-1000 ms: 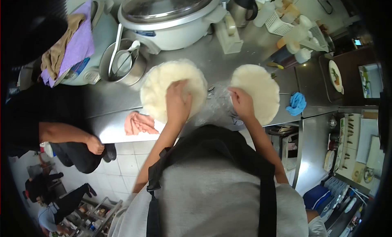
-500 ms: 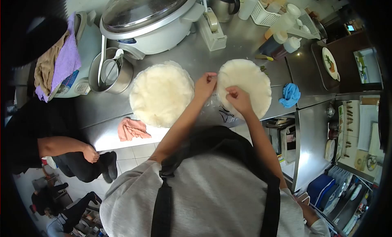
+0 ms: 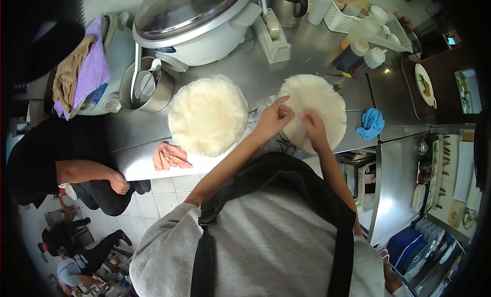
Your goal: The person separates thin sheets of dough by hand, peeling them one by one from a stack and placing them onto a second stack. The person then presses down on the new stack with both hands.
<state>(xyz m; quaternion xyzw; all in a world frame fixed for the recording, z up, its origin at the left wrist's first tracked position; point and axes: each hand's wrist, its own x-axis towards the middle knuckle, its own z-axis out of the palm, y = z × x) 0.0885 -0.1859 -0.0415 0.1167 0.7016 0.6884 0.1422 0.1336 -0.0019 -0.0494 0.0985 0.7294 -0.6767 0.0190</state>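
Observation:
Two stacks of thin, round white wrappers lie on the steel counter, a left stack [image 3: 208,115] and a right stack [image 3: 327,105]. Over the left edge of the right stack is my left hand [image 3: 274,118], its index finger stretched out and apart from the thumb. My right hand [image 3: 314,128] hovers at or just above the middle of the same stack, fingers curled together and slightly blurred. Whether a wrapper's edge is pinched there is hidden. Crumpled clear plastic [image 3: 261,105] shows between the stacks, partly beneath my left hand.
Behind the stacks stand a large rice cooker [image 3: 192,28], a tape dispenser [image 3: 272,36] and squeeze bottles [image 3: 353,51]. A steel pot [image 3: 162,90] holds utensils. A pink cloth [image 3: 171,156] and a blue cloth [image 3: 371,123] flank the stacks. A co-worker's arm [image 3: 89,172] is at left.
My left hand has moved from the gap between the stacks onto the right stack's edge, its index finger now extended. My right hand has shifted slightly right relative to the stack. The view moved a little.

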